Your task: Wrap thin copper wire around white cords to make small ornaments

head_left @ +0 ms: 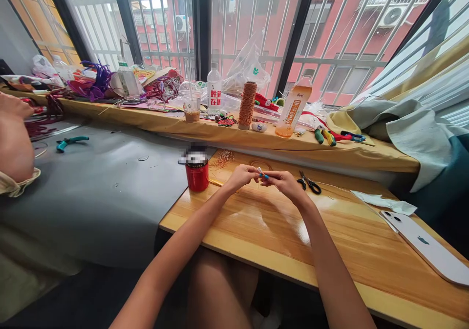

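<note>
Both hands, left (pixel 245 176) and right (pixel 287 182), above wooden table (pixel 256 226) | fingers of each pinched on small white-and-blue piece (pixel 261 173), held between them | red tin (pixel 198 175) stood left; scissors (pixel 310 183) lay right.

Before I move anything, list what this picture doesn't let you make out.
Head view, small piece between the left hand and right hand: fingers cover most of it.
Head view, top of the red can: blurred into blocks.
Head view, screen of the phone: hidden, back faces up.
Head view, other person: cut off by left edge.
</note>
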A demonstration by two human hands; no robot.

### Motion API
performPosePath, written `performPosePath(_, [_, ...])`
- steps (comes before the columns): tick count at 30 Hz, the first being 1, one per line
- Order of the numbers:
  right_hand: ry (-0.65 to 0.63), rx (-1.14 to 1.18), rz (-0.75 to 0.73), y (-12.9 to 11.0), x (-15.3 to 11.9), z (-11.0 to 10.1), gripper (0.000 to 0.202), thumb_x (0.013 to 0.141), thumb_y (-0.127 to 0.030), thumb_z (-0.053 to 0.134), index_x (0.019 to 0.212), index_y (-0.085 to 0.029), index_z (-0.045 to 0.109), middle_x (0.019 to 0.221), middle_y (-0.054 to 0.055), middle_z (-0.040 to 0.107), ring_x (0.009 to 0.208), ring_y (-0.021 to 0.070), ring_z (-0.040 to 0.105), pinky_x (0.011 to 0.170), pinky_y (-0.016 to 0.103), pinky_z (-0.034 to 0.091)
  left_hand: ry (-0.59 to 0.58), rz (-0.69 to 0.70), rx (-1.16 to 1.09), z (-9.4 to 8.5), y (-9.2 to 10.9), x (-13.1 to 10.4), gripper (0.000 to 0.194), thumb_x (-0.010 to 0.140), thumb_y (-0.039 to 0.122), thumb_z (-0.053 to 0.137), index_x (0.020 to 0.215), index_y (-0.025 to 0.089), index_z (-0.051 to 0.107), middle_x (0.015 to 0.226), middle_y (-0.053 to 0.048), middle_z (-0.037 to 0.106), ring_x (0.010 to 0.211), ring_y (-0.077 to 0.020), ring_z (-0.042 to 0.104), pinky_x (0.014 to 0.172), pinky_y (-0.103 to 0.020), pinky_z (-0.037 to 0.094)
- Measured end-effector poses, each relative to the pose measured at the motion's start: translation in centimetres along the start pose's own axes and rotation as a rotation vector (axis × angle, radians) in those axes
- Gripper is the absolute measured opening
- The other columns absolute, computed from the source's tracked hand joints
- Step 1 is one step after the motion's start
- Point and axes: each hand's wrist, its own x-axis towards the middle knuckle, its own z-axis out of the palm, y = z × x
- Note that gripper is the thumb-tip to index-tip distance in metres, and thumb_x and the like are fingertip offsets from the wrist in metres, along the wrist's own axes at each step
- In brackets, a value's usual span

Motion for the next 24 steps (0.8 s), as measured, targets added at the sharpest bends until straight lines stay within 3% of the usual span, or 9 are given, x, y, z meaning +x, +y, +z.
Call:
performPosePath(7, [0.088,0.021,0.047,0.4,0.1,0.4,0.028,0.053,-0.036,0.068,0.071,-0.014,0.069,0.060,0.003,0.064,0.052,0.0105,0.054,0.052,0.025,0.044,0.055,0.177,0.276,0.1,0.2,-0.4,0.020,0.069,0.021,0.049,0.063,0.013,0.067,0.059,0.000,0.062,0.058,-0.0077,0.051,0.058,-0.015,0.037])
performPosePath(11, [0.057,-0.008,0.057,0.3,0.1,0.8,0.024,0.054,-0.035,0.068,0.068,-0.015,0.069,0.059,0.003,0.064,0.054,0.0117,0.056,0.055,0.025,0.046,0.052,0.209,0.373,0.2,0.3,-0.6,0.022,0.070,0.018,0.047,0.061,0.012,0.066,0.057,0.000,0.061,0.056,-0.0070,0.051,0.055,-0.014,0.034])
performPosePath(14, [0.120,-0.061,0.027,0.3,0.2,1.1,0.020,0.055,-0.035,0.066,0.062,-0.016,0.068,0.055,0.002,0.062,0.051,0.0117,0.056,0.053,0.025,0.046,0.054,0.217,0.419,0.2,0.4,-0.5,0.022,0.071,0.019,0.047,0.062,0.012,0.066,0.055,0.000,0.060,0.054,-0.0062,0.048,0.053,-0.014,0.033])
performPosePath(19, [0.305,0.048,-0.021,1.5,0.5,1.1,0.025,0.054,-0.036,0.067,0.067,-0.015,0.068,0.057,0.002,0.061,0.049,0.0103,0.053,0.051,0.025,0.045,-0.027,0.089,0.256,-0.1,0.0,-0.3,0.026,0.071,0.026,0.046,0.080,0.012,0.066,0.060,-0.001,0.060,0.043,-0.0040,0.038,0.042,-0.015,0.028])
performPosePath(24, [0.358,0.211,-0.004,3.1,0.8,0.8,0.029,0.052,-0.039,0.068,0.068,-0.015,0.066,0.061,0.002,0.061,0.050,0.0084,0.050,0.052,0.024,0.043,-0.193,-0.025,0.160,-0.5,-0.9,-0.2,0.029,0.068,0.027,0.047,0.087,0.011,0.063,0.061,0.000,0.058,0.037,-0.0026,0.032,0.036,-0.016,0.023])
